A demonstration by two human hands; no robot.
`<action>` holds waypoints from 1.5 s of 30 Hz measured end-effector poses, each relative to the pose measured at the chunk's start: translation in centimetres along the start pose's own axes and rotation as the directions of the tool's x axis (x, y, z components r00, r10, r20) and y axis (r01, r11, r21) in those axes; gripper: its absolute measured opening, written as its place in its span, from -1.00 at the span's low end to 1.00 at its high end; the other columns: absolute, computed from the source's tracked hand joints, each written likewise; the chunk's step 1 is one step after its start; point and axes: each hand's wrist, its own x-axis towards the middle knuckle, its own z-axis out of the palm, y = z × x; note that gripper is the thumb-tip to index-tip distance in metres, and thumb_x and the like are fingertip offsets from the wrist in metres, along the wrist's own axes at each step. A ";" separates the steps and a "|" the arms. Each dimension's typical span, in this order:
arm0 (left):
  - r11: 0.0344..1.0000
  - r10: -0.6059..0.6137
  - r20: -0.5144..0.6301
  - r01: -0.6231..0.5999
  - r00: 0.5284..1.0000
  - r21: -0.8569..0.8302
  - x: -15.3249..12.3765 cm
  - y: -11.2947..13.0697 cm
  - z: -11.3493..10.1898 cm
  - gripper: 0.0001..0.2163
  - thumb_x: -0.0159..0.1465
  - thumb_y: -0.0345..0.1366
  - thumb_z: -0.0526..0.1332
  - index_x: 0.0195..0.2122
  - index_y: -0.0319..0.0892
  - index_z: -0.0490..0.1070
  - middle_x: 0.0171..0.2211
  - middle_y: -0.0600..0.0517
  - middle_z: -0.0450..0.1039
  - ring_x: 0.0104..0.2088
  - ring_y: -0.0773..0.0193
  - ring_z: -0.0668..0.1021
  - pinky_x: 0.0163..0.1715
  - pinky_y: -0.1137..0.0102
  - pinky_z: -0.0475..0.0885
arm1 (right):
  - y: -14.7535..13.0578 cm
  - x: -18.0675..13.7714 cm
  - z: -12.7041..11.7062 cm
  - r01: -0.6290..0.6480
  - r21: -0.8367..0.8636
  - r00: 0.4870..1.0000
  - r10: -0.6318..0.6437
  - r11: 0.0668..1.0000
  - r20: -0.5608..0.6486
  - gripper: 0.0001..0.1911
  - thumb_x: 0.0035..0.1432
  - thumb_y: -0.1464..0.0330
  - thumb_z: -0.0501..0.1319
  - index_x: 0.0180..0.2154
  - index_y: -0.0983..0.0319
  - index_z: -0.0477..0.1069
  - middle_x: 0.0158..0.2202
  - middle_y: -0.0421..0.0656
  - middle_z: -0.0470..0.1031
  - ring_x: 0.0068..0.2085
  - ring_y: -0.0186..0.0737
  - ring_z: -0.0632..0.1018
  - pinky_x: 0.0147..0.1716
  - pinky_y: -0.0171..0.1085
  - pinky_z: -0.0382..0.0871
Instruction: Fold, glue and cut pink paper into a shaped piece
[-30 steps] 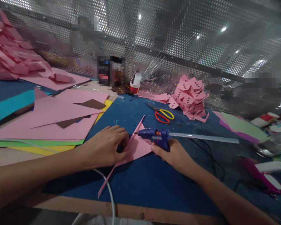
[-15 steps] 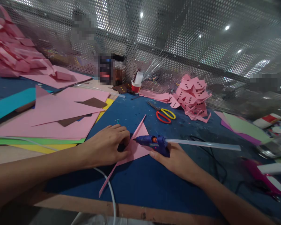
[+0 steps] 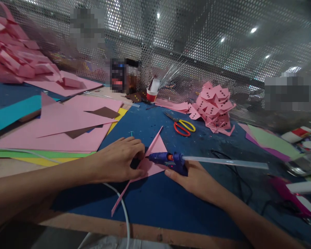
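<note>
A pink paper triangle lies on the blue mat. My left hand rests on its left part, fingers curled and pressing the paper down. My right hand grips a blue glue gun with a long clear glue stick sticking out behind it to the right. The gun's nozzle points left and sits low over the pink paper, close to my left fingertips.
Red and yellow scissors lie beyond the triangle. A heap of pink dotted paper pieces is behind them. Large pink, brown, green and yellow sheets cover the left. A red cup stands by the perforated metal wall. A white cable crosses the front edge.
The glue gun has dropped lower and moved slightly left, its nozzle now nearer my left fingers on the pink triangle. My left hand has stayed in place.
</note>
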 end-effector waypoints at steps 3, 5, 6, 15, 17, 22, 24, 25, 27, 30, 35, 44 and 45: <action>1.000 -0.003 0.006 0.003 1.000 0.002 0.0 0.0 0.0 -0.68 0.23 0.02 0.31 -0.28 -0.11 0.33 -0.26 0.06 0.41 -0.24 0.17 0.41 -0.18 0.27 0.23 | -0.1 0.0 0.0 -0.008 -0.009 1.000 0.008 1.000 0.015 -0.51 0.31 0.08 0.20 0.21 0.03 0.45 0.12 -0.18 0.58 0.15 0.04 0.55 0.17 0.00 0.39; 1.000 0.001 0.007 -0.001 1.000 0.005 0.1 0.0 0.0 -0.68 0.23 0.02 0.31 -0.28 -0.11 0.33 -0.26 0.06 0.41 -0.24 0.17 0.41 -0.19 0.27 0.23 | -0.1 -0.1 0.0 -0.007 -0.015 1.000 0.008 1.000 0.024 -0.52 0.31 0.09 0.20 0.22 0.02 0.45 0.14 -0.20 0.56 0.16 0.04 0.54 0.18 0.00 0.38; 1.000 0.004 0.006 -0.004 1.000 0.006 0.1 0.0 0.0 -0.68 0.23 0.03 0.31 -0.28 -0.11 0.33 -0.26 0.06 0.41 -0.24 0.17 0.41 -0.20 0.27 0.23 | -0.1 -0.1 0.0 -0.008 -0.019 1.000 0.008 1.000 0.027 -0.52 0.31 0.09 0.20 0.21 0.03 0.45 0.14 -0.20 0.56 0.16 0.04 0.54 0.18 0.00 0.38; 1.000 0.007 0.002 -0.007 1.000 0.008 0.1 -0.2 0.0 -0.67 0.23 0.04 0.31 -0.28 -0.11 0.32 -0.27 0.06 0.41 -0.24 0.17 0.41 -0.21 0.27 0.22 | -0.3 -0.2 0.0 -0.043 -0.062 0.998 0.047 0.997 0.052 -0.52 0.31 0.08 0.19 0.20 0.06 0.47 0.12 -0.16 0.58 0.14 0.07 0.55 0.15 0.01 0.40; 1.000 0.002 0.003 -0.002 1.000 0.011 0.1 -0.1 0.1 -0.67 0.23 0.03 0.32 -0.29 -0.11 0.32 -0.27 0.06 0.41 -0.24 0.16 0.41 -0.21 0.27 0.22 | -0.4 -0.2 0.1 -0.035 -0.062 0.998 0.038 0.997 0.052 -0.51 0.32 0.09 0.19 0.21 0.07 0.46 0.12 -0.15 0.58 0.14 0.07 0.56 0.15 0.01 0.40; 1.000 -0.002 0.010 0.002 1.000 0.013 0.1 0.0 0.0 -0.67 0.22 0.03 0.32 -0.29 -0.10 0.31 -0.27 0.06 0.40 -0.24 0.15 0.40 -0.22 0.28 0.23 | -0.5 -0.2 0.0 -0.020 -0.061 0.998 0.024 0.998 0.062 -0.51 0.33 0.10 0.18 0.22 0.09 0.45 0.12 -0.15 0.58 0.14 0.05 0.56 0.16 -0.02 0.40; 1.000 0.001 0.009 -0.001 1.000 0.014 0.0 0.0 -0.1 -0.67 0.22 0.03 0.32 -0.30 -0.10 0.31 -0.28 0.06 0.39 -0.25 0.16 0.40 -0.22 0.28 0.22 | -0.6 -0.2 0.0 -0.021 -0.062 0.997 0.025 0.998 0.068 -0.51 0.34 0.09 0.17 0.22 0.09 0.45 0.13 -0.15 0.57 0.15 0.05 0.55 0.17 -0.02 0.39; 1.000 0.002 0.009 -0.002 1.000 0.014 0.0 0.0 -0.1 -0.68 0.23 0.02 0.32 -0.30 -0.10 0.31 -0.28 0.06 0.39 -0.26 0.16 0.40 -0.22 0.28 0.22 | -0.6 -0.1 0.0 -0.016 -0.063 0.997 0.021 0.998 0.071 -0.51 0.34 0.09 0.17 0.22 0.09 0.45 0.14 -0.14 0.57 0.16 0.05 0.54 0.18 -0.02 0.39; 1.000 0.005 0.010 -0.006 1.000 0.015 0.0 0.0 0.0 -0.68 0.23 0.02 0.32 -0.30 -0.10 0.31 -0.28 0.06 0.39 -0.26 0.16 0.40 -0.22 0.28 0.22 | -0.7 -0.1 0.0 0.000 -0.064 0.997 0.005 0.998 0.075 -0.52 0.34 0.10 0.17 0.21 0.09 0.46 0.14 -0.15 0.56 0.16 0.04 0.54 0.18 -0.03 0.38; 1.000 -0.001 0.015 0.001 1.000 0.016 0.1 0.0 0.0 -0.67 0.23 0.03 0.32 -0.29 -0.10 0.31 -0.28 0.06 0.40 -0.26 0.16 0.40 -0.21 0.27 0.22 | -0.7 -0.1 0.0 0.021 -0.063 0.997 -0.016 0.998 0.075 -0.54 0.35 0.11 0.15 0.20 0.07 0.46 0.11 -0.16 0.59 0.14 0.02 0.56 0.17 -0.05 0.39; 1.000 -0.002 0.014 0.002 1.000 0.012 0.1 0.0 -0.1 -0.67 0.22 0.03 0.33 -0.30 -0.11 0.32 -0.27 0.05 0.41 -0.24 0.15 0.41 -0.21 0.27 0.22 | -0.6 -0.2 -0.1 0.015 -0.092 0.999 -0.011 0.996 0.042 -0.53 0.34 0.08 0.16 0.16 0.12 0.50 0.09 -0.11 0.60 0.12 0.05 0.57 0.15 -0.04 0.41; 1.000 0.009 -0.009 -0.009 1.000 -0.008 0.1 -0.1 0.0 -0.68 0.20 0.02 0.34 -0.31 -0.11 0.34 -0.28 0.06 0.42 -0.25 0.16 0.43 -0.21 0.28 0.24 | -0.6 -0.1 0.0 0.052 -0.077 0.999 -0.053 0.996 -0.003 -0.57 0.35 0.11 0.15 0.16 0.07 0.50 0.08 -0.14 0.60 0.10 0.00 0.58 0.13 -0.08 0.42; 1.000 0.012 -0.012 -0.012 1.000 -0.009 0.1 -0.1 0.0 -0.68 0.21 0.02 0.33 -0.30 -0.11 0.34 -0.28 0.06 0.42 -0.25 0.16 0.43 -0.21 0.28 0.24 | -0.6 -0.1 0.0 0.045 -0.083 0.999 -0.046 0.996 -0.004 -0.57 0.36 0.12 0.15 0.16 0.08 0.50 0.08 -0.13 0.60 0.11 0.01 0.57 0.14 -0.08 0.42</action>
